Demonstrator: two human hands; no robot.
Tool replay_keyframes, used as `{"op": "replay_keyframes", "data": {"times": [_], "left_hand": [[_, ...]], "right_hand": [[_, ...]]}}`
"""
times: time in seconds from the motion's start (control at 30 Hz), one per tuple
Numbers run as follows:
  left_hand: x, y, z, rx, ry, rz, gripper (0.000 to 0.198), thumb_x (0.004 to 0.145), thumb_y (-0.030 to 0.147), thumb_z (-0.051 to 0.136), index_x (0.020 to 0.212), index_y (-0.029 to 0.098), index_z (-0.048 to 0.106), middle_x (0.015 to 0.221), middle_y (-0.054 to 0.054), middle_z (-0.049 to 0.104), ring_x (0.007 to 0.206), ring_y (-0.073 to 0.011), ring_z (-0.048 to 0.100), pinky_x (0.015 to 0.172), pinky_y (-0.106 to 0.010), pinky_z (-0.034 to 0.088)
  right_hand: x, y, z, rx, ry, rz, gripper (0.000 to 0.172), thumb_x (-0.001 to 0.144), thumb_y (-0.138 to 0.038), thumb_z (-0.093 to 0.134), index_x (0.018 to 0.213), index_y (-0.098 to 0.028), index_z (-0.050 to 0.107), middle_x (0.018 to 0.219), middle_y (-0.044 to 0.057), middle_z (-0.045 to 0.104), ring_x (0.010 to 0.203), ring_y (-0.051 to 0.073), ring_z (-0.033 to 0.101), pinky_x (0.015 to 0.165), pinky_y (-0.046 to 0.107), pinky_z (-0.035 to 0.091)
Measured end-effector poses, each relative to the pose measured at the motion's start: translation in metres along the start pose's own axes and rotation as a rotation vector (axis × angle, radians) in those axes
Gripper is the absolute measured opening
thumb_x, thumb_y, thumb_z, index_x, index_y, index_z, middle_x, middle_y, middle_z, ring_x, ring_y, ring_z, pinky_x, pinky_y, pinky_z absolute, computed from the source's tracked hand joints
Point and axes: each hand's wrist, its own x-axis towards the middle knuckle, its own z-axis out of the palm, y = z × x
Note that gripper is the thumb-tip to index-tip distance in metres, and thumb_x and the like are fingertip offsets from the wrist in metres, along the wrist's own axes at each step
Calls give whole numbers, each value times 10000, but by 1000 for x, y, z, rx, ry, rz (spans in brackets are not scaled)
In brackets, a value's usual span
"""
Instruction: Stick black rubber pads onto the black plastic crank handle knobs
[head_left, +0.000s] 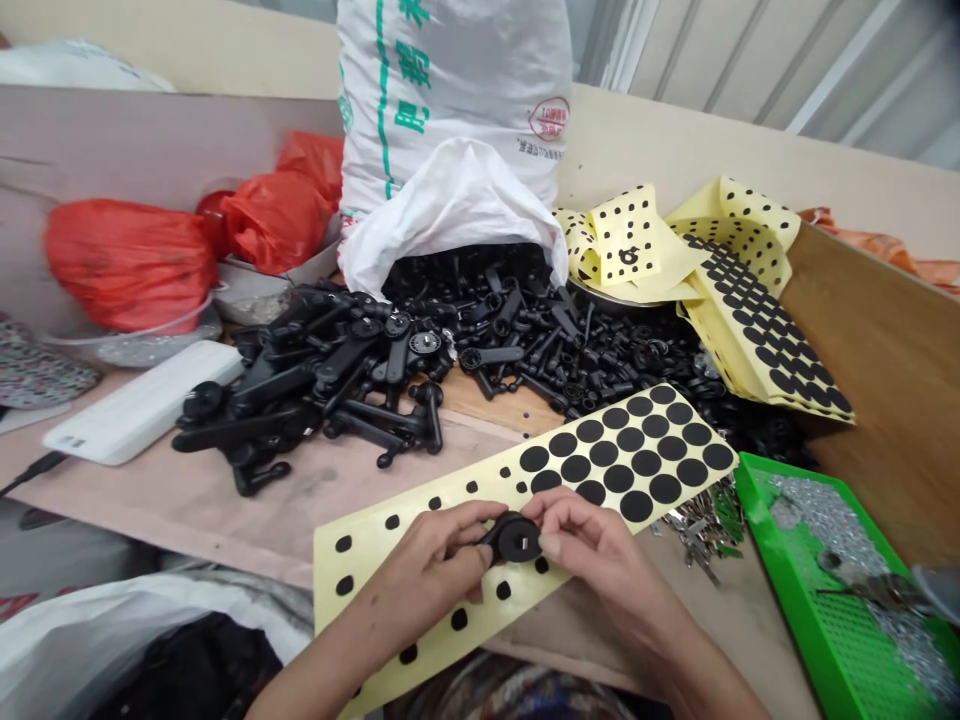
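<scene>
My left hand [442, 560] is closed around the arm of a black plastic crank handle [519, 540]. The handle's round, flat head faces up, with a small bright metal spot near its middle. At the head's right edge, the thumb and fingers of my right hand [581, 530] pinch the rim. Whether a separate thin disc lies on the head I cannot tell. Under both hands is a yellow sticker sheet [420, 505], with round black stickers [617, 451] on its right end and small black dots on its left part.
Many black crank handles [337, 370] lie piled behind, spilling from a white woven sack [450, 200]. More sticker sheets [780, 340] are at right, above a green tray [817, 600] of small clear pieces. Metal clips [701, 530], a white power bank [142, 400] and red bags [135, 260] lie around.
</scene>
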Motion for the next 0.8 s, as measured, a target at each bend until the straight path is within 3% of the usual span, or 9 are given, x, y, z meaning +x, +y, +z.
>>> {"op": "replay_keyframes", "data": {"times": [0.27,0.53,0.7,0.8], "left_hand": [[-2,0,-4,130,12,35,387,830,295,451,1152,137,595,568,42,554,580,-142,561,583,-215,432],[-1,-4,3,26,21,7,454,778,351,546,1142,81,578,644,26,543,532,-106,486,511,-201,413],[-1,-4,2,55,43,-3,440,806,364,510,1141,89,587,557,51,492,507,-106,478,507,-197,405],[-1,-4,1,68,46,3,405,815,358,485,1110,115,618,611,36,522,522,-108,496,505,-196,408]], "right_hand": [[1,-4,2,-15,-4,12,169,698,-290,668,623,-176,567,939,61,563,851,194,519,742,294,398],[2,-3,3,-52,-26,2,150,707,-277,647,635,-176,564,935,53,551,857,184,519,716,275,398],[2,-4,4,-54,-19,-2,157,693,-279,659,619,-176,568,921,52,558,846,188,521,723,282,395],[2,-3,4,-42,-28,-5,152,710,-268,651,619,-173,575,922,50,563,843,183,517,738,281,383]]}}
